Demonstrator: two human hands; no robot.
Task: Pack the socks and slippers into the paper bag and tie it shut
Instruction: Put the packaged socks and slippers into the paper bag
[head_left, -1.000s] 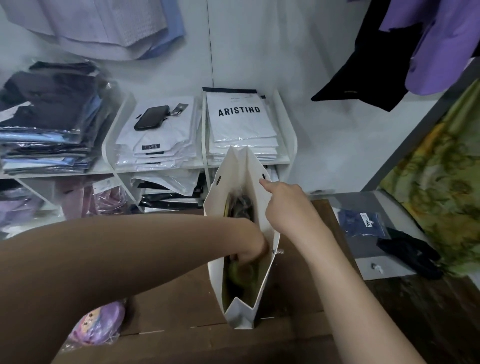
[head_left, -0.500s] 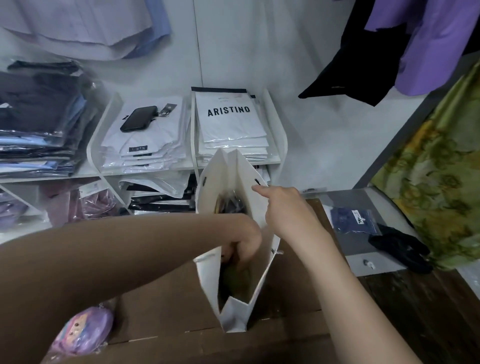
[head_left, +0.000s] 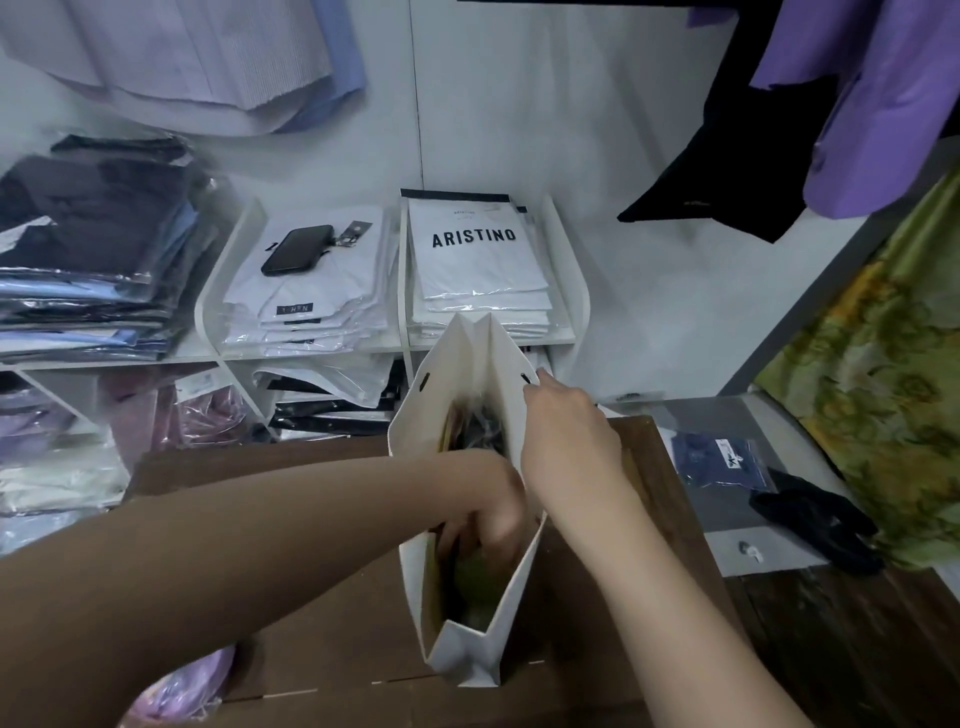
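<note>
While right hand (head_left: 566, 441) pinches paper bag (head_left: 457, 654) rim, left hand (head_left: 493, 514) grip hidden inside.

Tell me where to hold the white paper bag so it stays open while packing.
Pinch the top edge of the paper bag near a handle slot, coming from above on the right, as the right hand does. It stands upright with its mouth open, so the left hand can reach inside.

"ARISTINO" stands in bold black capitals on the top white packaged shirt (head_left: 480, 254) of the right-hand shelf stack. A small dark label (head_left: 296, 308) on the neighbouring white stack carries letters too blurred to read
</note>
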